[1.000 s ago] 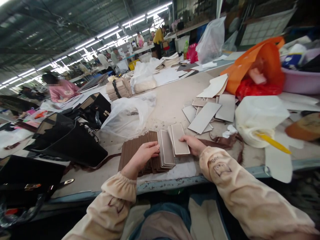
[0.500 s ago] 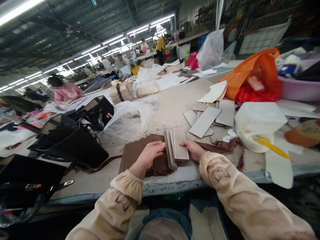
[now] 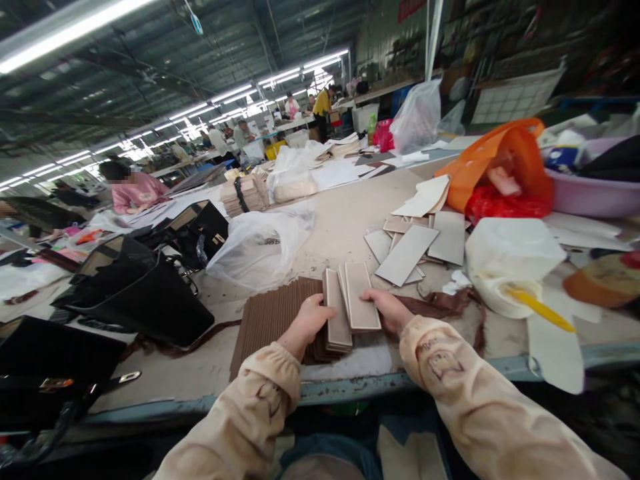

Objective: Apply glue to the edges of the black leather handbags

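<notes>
Factory hall: long worktables point(image 3: 345, 207), handbags point(image 3: 135, 293).

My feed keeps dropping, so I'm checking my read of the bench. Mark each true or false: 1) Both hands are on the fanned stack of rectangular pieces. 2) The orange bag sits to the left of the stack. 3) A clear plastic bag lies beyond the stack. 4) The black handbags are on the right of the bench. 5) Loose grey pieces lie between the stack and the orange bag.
1) True: the left hand and right hand both grip the stack of pieces.
2) False: the orange bag is far right.
3) True: the clear plastic bag lies beyond it.
4) False: the black handbags are on the left.
5) True: the loose grey pieces lie there.
</notes>
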Motion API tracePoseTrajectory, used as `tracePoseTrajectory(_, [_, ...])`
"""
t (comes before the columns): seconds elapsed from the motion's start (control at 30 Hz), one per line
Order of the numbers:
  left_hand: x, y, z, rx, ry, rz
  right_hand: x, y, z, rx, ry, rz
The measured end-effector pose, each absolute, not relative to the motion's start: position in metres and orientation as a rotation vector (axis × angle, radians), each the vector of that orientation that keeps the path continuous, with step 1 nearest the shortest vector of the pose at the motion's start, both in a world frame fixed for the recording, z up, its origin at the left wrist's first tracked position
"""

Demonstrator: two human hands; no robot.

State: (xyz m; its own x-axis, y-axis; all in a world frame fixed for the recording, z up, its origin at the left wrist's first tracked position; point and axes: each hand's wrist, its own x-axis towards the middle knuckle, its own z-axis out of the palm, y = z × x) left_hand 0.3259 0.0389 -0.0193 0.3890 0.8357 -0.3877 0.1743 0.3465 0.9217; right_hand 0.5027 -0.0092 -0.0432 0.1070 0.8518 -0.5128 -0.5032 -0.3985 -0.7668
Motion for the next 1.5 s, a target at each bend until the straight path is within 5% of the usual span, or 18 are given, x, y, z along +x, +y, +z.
tracePoseTrajectory(0.3, [0.308, 0.030, 0.002, 0.804, 0.866, 0.891, 0.519, -0.025, -0.004, -1.100, -0.519, 1.343])
tracePoseTrajectory(0.87, [0.346, -0.002, -0.019, 0.364, 0.753, 1.046, 0.407, -0.080, 0.008, -1.765, -1.917, 0.239])
tracePoseTrajectory(1.03, [0.344, 0.007, -0.020, 0.459, 0.748, 0.887, 0.416, -0.070, 0.018, -2.104, -1.931, 0.283])
tracePoseTrajectory(1.3, [0.289, 0.056, 0.008, 0.983, 1.091, 1.153, 0.428, -0.052, 0.031, -2.341, -1.898, 0.380])
tracePoseTrajectory(1.5, [0.277, 0.056, 0.006, 1.698, 1.239, 0.764, 0.402, -0.053, 0.012, -1.938, -2.006, 0.790])
